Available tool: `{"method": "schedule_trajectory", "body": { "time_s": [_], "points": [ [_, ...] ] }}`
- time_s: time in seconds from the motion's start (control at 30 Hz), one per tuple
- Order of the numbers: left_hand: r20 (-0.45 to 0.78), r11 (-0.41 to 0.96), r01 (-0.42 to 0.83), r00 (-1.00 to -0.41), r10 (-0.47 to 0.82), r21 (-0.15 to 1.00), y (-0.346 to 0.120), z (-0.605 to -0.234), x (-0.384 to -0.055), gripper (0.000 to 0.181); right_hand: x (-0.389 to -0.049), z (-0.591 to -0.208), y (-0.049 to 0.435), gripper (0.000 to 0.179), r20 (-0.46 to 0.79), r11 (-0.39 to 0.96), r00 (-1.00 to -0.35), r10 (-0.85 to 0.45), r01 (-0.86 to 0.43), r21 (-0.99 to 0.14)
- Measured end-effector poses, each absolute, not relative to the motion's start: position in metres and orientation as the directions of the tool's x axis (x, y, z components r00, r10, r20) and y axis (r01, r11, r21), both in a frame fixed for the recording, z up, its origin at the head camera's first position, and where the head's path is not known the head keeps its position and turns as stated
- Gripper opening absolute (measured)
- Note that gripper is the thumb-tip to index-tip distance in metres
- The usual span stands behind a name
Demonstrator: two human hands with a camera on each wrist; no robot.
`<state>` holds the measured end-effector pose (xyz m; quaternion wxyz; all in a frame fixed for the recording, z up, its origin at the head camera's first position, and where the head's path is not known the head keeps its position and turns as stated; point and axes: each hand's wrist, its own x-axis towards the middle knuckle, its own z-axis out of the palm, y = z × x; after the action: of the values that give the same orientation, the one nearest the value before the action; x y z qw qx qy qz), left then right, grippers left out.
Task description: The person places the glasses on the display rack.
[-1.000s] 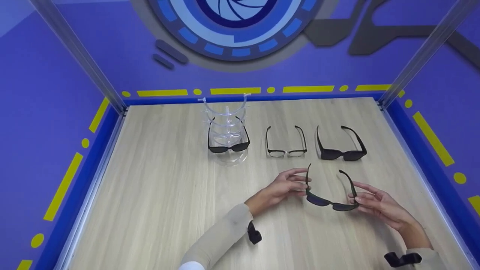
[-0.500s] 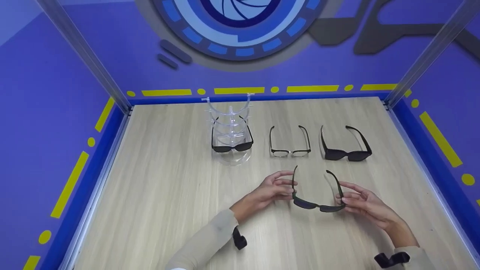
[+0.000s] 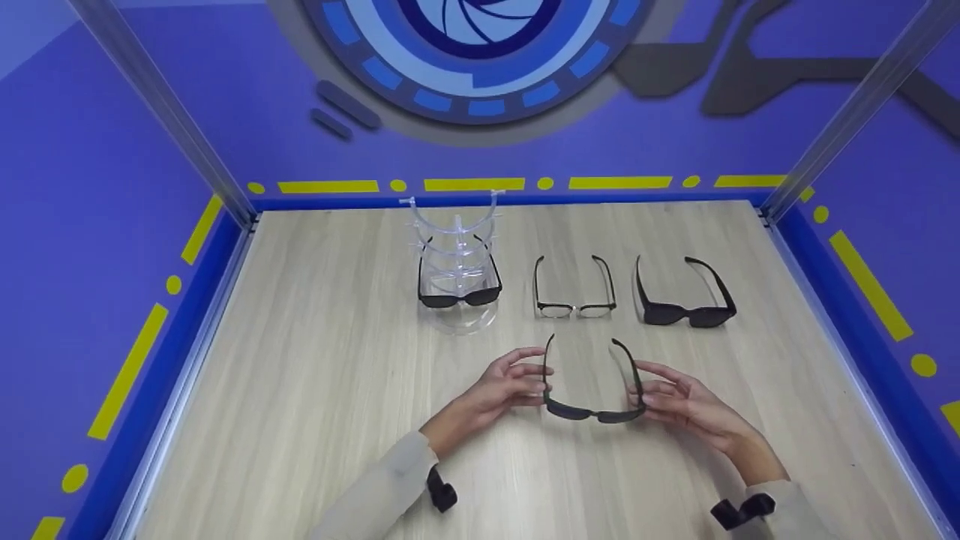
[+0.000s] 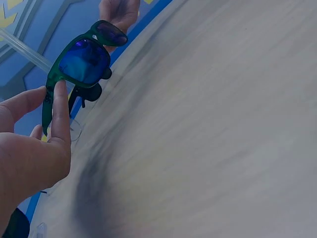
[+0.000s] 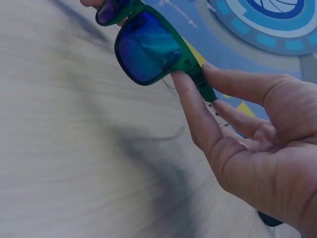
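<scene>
A pair of sunglasses is held between both hands above the table, its temples unfolded and pointing away from the person. In the wrist views its frame looks green and its lenses mirrored blue. My left hand pinches the left temple near the hinge between thumb and fingers. On the other side my right hand pinches the right temple the same way. Beyond the hands stands a clear display rack with dark sunglasses on its lowest tier; the tiers above them carry nothing.
Clear-lensed eyeglasses lie unfolded on the wooden table, right of the rack. Thick black sunglasses lie farther right. Blue-purple walls enclose the table's back and sides.
Both hands have carried the sunglasses leftward, from in front of the black sunglasses to in front of the clear-lensed eyeglasses. Their grip looks the same. The head view shifted slightly.
</scene>
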<state>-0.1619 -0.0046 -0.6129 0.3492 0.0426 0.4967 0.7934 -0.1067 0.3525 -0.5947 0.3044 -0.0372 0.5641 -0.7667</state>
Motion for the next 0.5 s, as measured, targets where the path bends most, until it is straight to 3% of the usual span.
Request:
{"method": "schedule_trajectory", "body": {
  "time_s": [0.17,0.5],
  "points": [
    [-0.285,-0.262,-0.503,-0.766,0.576,0.824,-0.021,-0.61,-0.159,0.068,-0.114,-0.598,0.338,0.063,-0.282,-0.187,-0.795,-0.537,0.437,-0.88],
    [-0.288,-0.26,-0.482,-0.792,0.539,0.837,-0.051,-0.608,-0.156,0.064,-0.128,-0.597,0.308,0.069,-0.344,-0.057,-0.798,-0.495,0.425,-0.903]
  ]
}}
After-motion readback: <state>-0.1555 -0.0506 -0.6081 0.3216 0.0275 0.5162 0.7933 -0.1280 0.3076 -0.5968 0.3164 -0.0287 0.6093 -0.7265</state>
